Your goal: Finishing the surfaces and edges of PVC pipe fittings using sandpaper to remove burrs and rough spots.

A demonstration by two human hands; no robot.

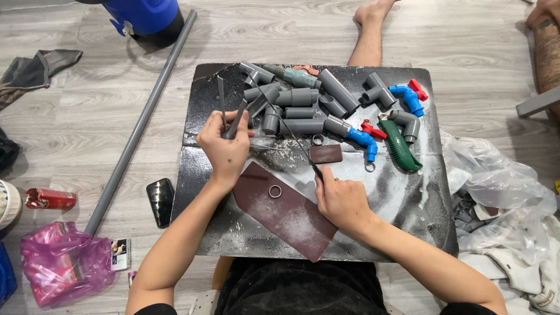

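Person sat on a pale wood floor (pixel 87 116), a dark, scuffed board (pixel 408 198) laid flat in front as the work surface.

Left hand (pixel 224 149) was raised over the board's left part, its grip pressed together around a small bundle of thin grey rods (pixel 228 114) that stood up out of the fist, fanned slightly apart at their tops.

Right hand (pixel 341 201) rested low on the board, its grip pinching the near end of a thin dark rod (pixel 297 140) that slanted up and left toward the fittings.

Between the two hands lay a dark red-brown sheet of sandpaper (pixel 289 216), with a small metal ring (pixel 275 191) lying on it. A smaller brown piece (pixel 325 154) lay just above the right hand.

Across the board's far half: a heap of grey pipe fittings (pixel 303 99), two blue valves with red handles (pixel 364 139) (pixel 408 98), and a green-handled tool (pixel 399 146).

Off the board: a long grey pipe (pixel 140 125) lay diagonally on the floor to the left, a black phone (pixel 160 201) near the board's left edge, a pink plastic bag (pixel 64 268) at lower left, and crumpled clear plastic (pixel 501 186) to the right.
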